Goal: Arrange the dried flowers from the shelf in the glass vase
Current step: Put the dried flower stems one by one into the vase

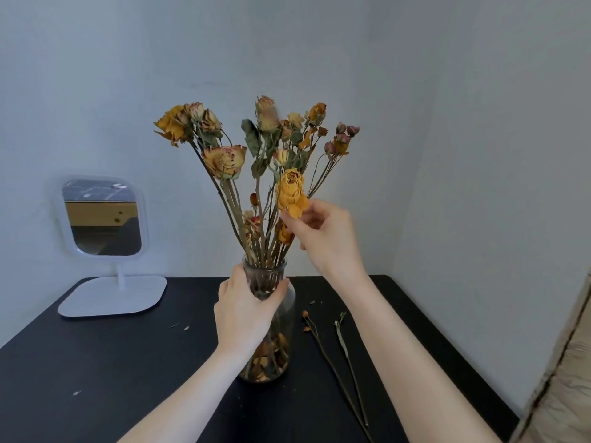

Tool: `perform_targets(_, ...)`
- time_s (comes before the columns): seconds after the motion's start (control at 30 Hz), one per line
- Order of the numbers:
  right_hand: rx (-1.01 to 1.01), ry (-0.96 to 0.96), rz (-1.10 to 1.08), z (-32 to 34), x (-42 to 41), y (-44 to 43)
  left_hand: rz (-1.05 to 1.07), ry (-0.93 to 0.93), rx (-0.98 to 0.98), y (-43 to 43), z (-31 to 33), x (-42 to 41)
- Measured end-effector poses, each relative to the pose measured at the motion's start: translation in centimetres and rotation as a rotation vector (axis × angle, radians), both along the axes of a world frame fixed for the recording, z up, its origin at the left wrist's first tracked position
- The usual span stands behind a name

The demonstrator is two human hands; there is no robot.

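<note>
I read no writing anywhere. My left hand [244,310] grips the glass vase [271,353] neck; my right hand [323,235] pinches a yellow dried rose [289,191] (directly above the vase).

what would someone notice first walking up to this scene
The tall bunch of dried yellow and pink roses rising from the clear ribbed glass vase at the centre of the black table. The left hand grips the vase's neck while the right hand pinches a yellow bloom. A white-framed standing mirror sits back left.
</note>
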State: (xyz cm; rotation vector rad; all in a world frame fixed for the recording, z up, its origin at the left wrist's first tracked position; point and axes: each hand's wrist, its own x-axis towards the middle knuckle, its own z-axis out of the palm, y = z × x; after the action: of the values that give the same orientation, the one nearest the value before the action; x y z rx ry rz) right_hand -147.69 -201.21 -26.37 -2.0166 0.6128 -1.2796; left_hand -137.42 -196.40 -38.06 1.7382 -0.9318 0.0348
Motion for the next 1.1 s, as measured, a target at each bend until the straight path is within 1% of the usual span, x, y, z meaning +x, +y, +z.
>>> perform_targets(0.23, 0.011, -0.007, -0.019, -1.7, -1.8, -0.5, 0.015, -0.007, -0.019, 0.0, -0.1, 0.0)
perform_targets(0.33, 0.066, 0.075, -0.118, -4.1, -4.0, -1.6, 0.014, -0.004, -0.020, -0.1, -0.1, 0.1)
perform_targets(0.4, 0.141, 0.206, -0.186, -6.4, -5.6, -2.7, 0.004, -0.005, -0.025, -0.1, -0.1, 0.1)
perform_targets(0.57, 0.444, 0.761, -0.205, -12.9, -8.0, -4.0, -0.015, -0.015, -0.036, 0.0, -0.2, 0.2)
perform_targets(0.63, 0.489, 0.892, -0.227, -14.8, -8.3, -4.0, -0.029, -0.002, -0.048, 0.0, -0.1, 0.3)
perform_targets(0.73, 0.484, 0.926, -0.269, -16.3, -8.7, -4.1, -0.078, 0.025, -0.058, 0.0, 0.0, 0.4)
perform_targets(0.83, 0.494, 0.941, -0.299, -16.7, -8.6, -4.2, -0.177, 0.071, -0.053, 0.2, 0.1, 0.9)
perform_targets(0.97, 0.496, 0.976, -0.324, -17.0, -8.5, -4.3, -0.273, 0.151, 0.006, 0.7, 0.6, 1.9)
perform_targets(1.1, 0.497, 0.994, -0.359, -17.1, -8.4, -4.5, -0.366, 0.173, 0.068, 1.3, 1.2, 2.6)
